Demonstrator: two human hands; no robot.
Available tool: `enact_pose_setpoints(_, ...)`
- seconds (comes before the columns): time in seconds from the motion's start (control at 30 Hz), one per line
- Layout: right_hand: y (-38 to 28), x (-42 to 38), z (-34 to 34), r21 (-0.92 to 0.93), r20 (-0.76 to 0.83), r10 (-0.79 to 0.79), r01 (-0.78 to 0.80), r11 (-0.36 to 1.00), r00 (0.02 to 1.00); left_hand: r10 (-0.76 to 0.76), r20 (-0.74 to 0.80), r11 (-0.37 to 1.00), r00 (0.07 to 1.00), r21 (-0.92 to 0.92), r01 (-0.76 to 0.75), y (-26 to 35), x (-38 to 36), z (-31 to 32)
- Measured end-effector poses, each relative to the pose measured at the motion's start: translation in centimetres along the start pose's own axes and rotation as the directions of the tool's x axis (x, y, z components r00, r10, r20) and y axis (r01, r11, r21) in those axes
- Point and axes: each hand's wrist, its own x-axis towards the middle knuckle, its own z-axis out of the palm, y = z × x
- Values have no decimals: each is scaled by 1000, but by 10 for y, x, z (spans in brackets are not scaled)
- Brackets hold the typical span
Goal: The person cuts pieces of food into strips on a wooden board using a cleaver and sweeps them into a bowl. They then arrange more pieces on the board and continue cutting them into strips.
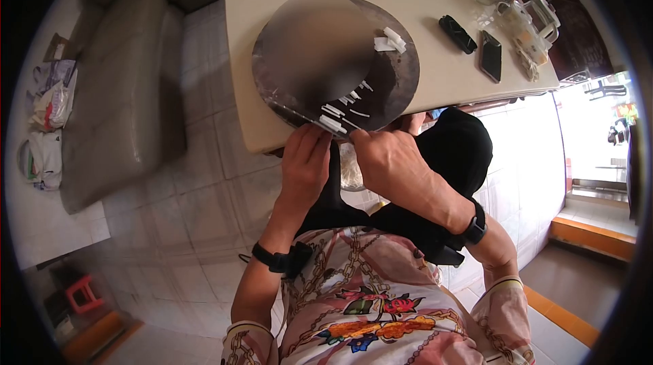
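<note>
A round dark tray lies on the table, reaching over its near edge. My left hand is at the tray's near rim, fingers pinched together beside a small white strip. Just to its right, my right hand is closed too, thumb and forefinger pressed together at the same rim. What either pinch holds is hidden by the fingers. Several thin white pieces lie scattered on the tray near my hands. A small pile of larger white pieces sits at its right side. A blurred patch covers much of the tray.
On the cream table, a black case and a phone lie right of the tray. Plastic bags and containers crowd the far right corner. A grey sofa stands at left, with bags beyond it.
</note>
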Motion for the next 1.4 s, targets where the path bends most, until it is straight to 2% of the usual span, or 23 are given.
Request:
enact_pose_setpoints(0.2,-3,-1,5,-20,45,23,-22,1000,999,-2,19,1000,1000,-4,2,0,-1,-3)
enact_pose_setpoints(0.3,-2,7,11,-23,-10,-29,28,999,1000,0,11,1000,1000,-11,0,2,0,0)
enact_pose_setpoints(0.4,3,12,11,-25,-24,15,-16,1000,1000,1,-3,1000,1000,-1,-1,3,1,-1)
enact_pose_setpoints(0.57,-1,-3,-2,-13,-22,-28,27,1000,999,24,-33,1000,999,-6,-24,-1,-2,2)
enact_pose_setpoints(0.73,-1,-5,-1,-65,80,11,-6,998,997,8,0,1000,1000,3,-8,0,-4,-1)
enact_pose_setpoints(0.97,5,6,7,-62,7,-21,21,998,1000,34,-2,999,999,39,-34,-1,-3,-2)
enact_pose_setpoints(1.07,8,7,5,-76,14,5,-3,997,1000,19,17,1000,1000,3,-19,-4,3,0)
enact_pose_setpoints(1.13,7,7,6,-66,8,31,-30,997,999,-32,3,998,999,49,32,-4,5,-1)
enact_pose_setpoints(1.23,17,7,4,-16,-23,-28,27,1000,999,-29,71,996,997,89,22,0,11,-6)
enact_pose_setpoints(1.4,26,7,1,26,28,-38,37,999,999,-75,80,995,994,73,70,1,12,-6)
